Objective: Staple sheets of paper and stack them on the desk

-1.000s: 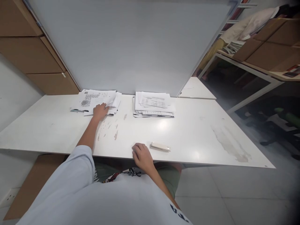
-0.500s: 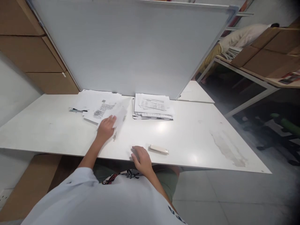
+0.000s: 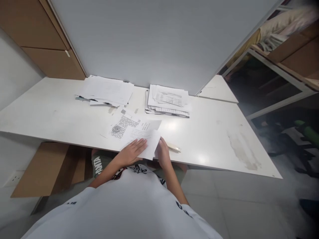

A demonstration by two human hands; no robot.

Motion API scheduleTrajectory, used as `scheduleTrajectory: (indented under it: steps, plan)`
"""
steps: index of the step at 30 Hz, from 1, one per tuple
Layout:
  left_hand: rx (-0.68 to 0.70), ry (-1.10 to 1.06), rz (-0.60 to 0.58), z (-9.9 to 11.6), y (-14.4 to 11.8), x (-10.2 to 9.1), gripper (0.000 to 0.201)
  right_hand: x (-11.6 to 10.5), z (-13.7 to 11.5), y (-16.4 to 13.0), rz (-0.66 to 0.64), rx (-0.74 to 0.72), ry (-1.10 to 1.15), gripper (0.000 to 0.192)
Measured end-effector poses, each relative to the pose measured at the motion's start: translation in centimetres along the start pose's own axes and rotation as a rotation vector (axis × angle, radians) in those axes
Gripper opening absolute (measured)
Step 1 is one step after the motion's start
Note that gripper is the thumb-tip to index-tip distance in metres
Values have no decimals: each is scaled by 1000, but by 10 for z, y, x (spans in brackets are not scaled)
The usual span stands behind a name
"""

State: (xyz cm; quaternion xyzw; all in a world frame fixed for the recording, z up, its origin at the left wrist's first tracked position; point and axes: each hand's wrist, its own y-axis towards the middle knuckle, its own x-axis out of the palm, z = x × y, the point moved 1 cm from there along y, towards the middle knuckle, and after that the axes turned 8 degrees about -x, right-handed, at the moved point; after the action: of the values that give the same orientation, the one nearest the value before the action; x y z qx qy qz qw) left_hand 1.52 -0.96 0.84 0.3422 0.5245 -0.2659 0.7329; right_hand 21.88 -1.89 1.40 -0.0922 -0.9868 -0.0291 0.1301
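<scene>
While both hands are at the front edge of the counter [image 3: 206, 129], the contents of the scene are listed as follows.

Item: printed paper [image 3: 139, 134], white, bearing a dense dark pattern with a round emblem at its left and lines of text; it lies on the counter before the person, its near corner reaching the front edge. Whether one folded sheet or several overlapping, cannot be told.

Left hand [image 3: 133, 152]: palm down, flat, fingers extended upon the printed paper, gripping nothing visible.

Right hand [image 3: 163, 153]: turned on its side, at the right edge of the printed paper; whether the fingers pinch it cannot be told.

Cream bar [image 3: 174, 148]: narrow, just beyond the right hand, partly hidden by it.

Left stack [image 3: 107, 89]: white sheets, uneven edges, toward the rear of the counter.

Right stack [image 3: 169, 99]: white sheets, the top ones printed in grey, set apart from the left stack.

Panel [image 3: 149, 39]: grey-white, upright behind both stacks.

Cardboard boxes [image 3: 53, 63]: brown, stacked at rear left.
</scene>
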Motion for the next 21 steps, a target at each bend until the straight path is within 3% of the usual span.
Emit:
scheduleTrajectory:
  steps: [6,12,16,21]
  plan:
    - [-112,-128,-63,-10,-12,-8,82,2,3,1,29,116,-87,54]
    - [-194,-24,-138,-34,-12,-22,72,5,12,9,99,134,-52,53]
    - [-324,79,-173,-50,-7,-26,58,9,10,12,-12,109,-158,60]
    - [-451,139,-204,-69,9,-25,58,14,14,12,-124,7,-371,76]
